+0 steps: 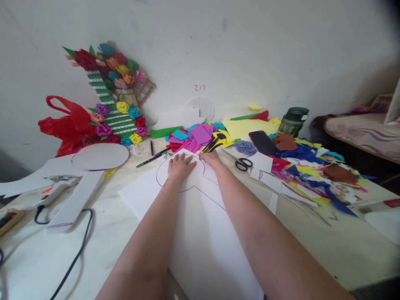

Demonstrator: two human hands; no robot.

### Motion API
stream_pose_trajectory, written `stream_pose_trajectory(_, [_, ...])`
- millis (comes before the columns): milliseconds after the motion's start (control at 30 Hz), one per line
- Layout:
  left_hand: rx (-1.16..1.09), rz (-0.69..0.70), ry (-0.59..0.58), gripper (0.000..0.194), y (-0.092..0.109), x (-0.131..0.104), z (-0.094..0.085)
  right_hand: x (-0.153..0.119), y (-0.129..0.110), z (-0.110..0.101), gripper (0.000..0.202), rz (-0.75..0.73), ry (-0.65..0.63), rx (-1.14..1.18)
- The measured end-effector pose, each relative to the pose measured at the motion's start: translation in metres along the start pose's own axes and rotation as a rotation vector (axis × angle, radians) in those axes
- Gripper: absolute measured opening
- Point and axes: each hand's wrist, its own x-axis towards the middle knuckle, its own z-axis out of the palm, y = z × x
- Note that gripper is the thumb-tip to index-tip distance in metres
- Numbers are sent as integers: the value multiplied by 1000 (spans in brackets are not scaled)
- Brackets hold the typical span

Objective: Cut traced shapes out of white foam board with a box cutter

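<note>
White board sheet (200, 237) is laid on the counter (312, 254), centre to bottom centre of the frame, marked with a purple outline (208, 197): rounded at the far end, a straight-sided part running toward lower right. Left hand (181, 166) is placed palm-down on the rounded part, fingers spread; left grip is released, sheet only pressed. Right hand (209, 159) is set at the sheet's far edge, just right of the left one; right grip is clenched round a yellow-and-black tool (213, 143), apparently a cutter. Tip is hidden, so blade contact can't be told. Black-handled scissors (243, 163) are left lying right of the right hand. Coloured paper pieces (201, 134) are heaped just beyond both hands; a black pen (150, 159) is seen left of them. Dark phone (263, 142), green bottle (293, 121) and a big scrap pile (315, 171) are spread across the right of the frame. At left, a white round-headed cutout (100, 156) is seen, with a power strip (58, 191) and black cable (81, 246) near it. Upper left: paper-flower decoration (108, 100) is stood by the wall (250, 50), red plastic bag (71, 125) beside it.
</note>
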Motion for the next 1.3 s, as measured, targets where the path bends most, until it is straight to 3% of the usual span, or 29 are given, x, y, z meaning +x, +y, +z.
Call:
stream_pose_trajectory(167, [2,5,2,60,0,0,0,5,5,0,17,6,-2,-61])
stream_pose_trajectory(467, [-10,1,-9,61,-1,0,-1,-1,0,-1,13,28,-9,73])
stream_pose_trajectory(1300, [-9,1,5,62,-1,1,1,-11,-11,-5,10,71,4,71])
